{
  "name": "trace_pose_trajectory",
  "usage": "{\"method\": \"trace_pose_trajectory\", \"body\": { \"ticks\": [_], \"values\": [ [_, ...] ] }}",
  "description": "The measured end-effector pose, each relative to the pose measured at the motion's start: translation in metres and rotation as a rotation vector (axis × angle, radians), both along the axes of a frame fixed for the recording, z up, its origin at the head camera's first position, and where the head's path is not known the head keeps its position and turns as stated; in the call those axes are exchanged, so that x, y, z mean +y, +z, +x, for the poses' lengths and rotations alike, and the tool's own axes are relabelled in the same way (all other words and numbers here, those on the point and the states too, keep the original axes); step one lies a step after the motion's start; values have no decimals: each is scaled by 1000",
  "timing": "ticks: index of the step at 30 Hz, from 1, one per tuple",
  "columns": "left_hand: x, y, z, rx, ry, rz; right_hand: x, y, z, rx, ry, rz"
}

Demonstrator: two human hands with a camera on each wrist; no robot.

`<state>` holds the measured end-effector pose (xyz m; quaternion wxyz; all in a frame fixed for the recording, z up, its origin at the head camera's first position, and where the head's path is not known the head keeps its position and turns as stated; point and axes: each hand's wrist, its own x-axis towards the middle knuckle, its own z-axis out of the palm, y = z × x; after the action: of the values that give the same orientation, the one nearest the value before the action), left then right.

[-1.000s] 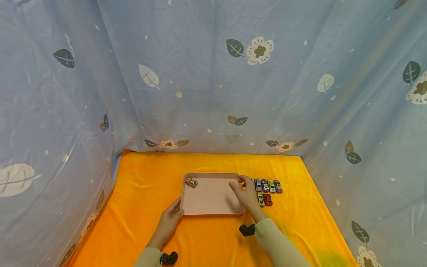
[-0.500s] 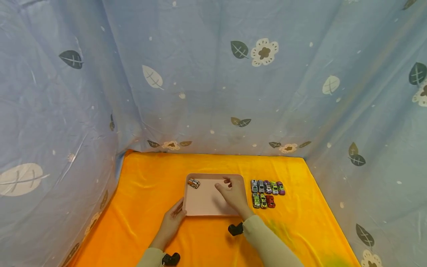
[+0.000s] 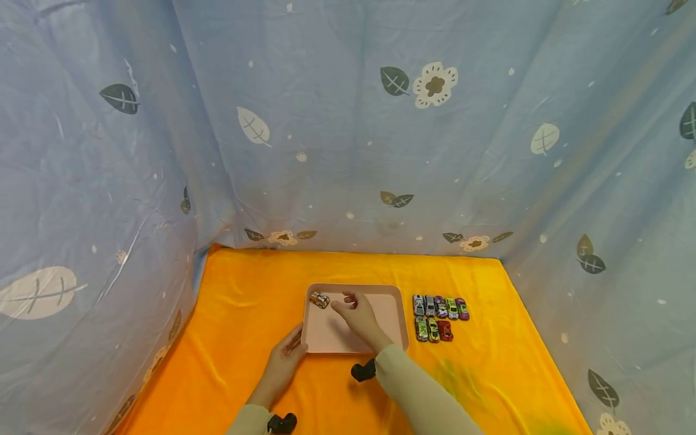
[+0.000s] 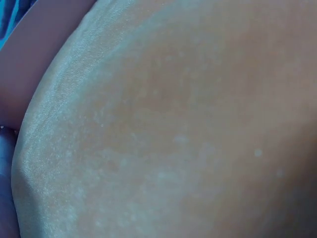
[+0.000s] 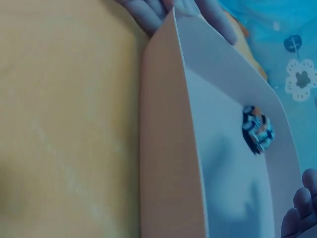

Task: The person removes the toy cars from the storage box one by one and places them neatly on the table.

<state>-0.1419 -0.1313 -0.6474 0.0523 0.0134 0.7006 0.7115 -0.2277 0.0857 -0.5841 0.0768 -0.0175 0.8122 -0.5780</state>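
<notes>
A pale pink rectangular tray (image 3: 383, 308) lies on the orange cloth. My left hand (image 3: 281, 362) holds its near left corner, and in the right wrist view fingers (image 5: 218, 20) of that hand show at the corner. One toy car (image 3: 319, 299), orange and white, sits inside the tray near the far left corner. My right hand (image 3: 361, 317) is over the middle of the tray, thumb and loosely bent fingers apart with nothing between them, just right of that car. The left wrist view is mostly filled by skin of the left hand (image 4: 163, 119).
Right of the tray, several toy cars stand in two rows, among them a red one (image 3: 445, 330) and a purple one (image 3: 462, 309). Blue curtains (image 3: 337, 133) with leaf and flower prints surround the orange cloth (image 3: 244, 284) at the back and sides.
My right hand has moved left from the tray's right edge, beside the parked cars, to above the tray's middle. The left hand keeps its place at the corner.
</notes>
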Motion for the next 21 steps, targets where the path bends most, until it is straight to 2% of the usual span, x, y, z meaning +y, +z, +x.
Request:
{"method": "trace_pose_trajectory", "body": {
  "ticks": [9,14,18,21],
  "values": [
    [-4,-3,-1,22,-6,19,-29,-9,-6,-53,57,-71],
    [-4,-1,-2,17,-11,17,-39,-9,-10,-52,72,-52],
    [-2,2,-2,-10,-4,45,-43,-9,-12,-43,75,-48],
    [-1,11,-1,-42,-9,78,-44,-12,-14,-37,79,-54]
  ]
}}
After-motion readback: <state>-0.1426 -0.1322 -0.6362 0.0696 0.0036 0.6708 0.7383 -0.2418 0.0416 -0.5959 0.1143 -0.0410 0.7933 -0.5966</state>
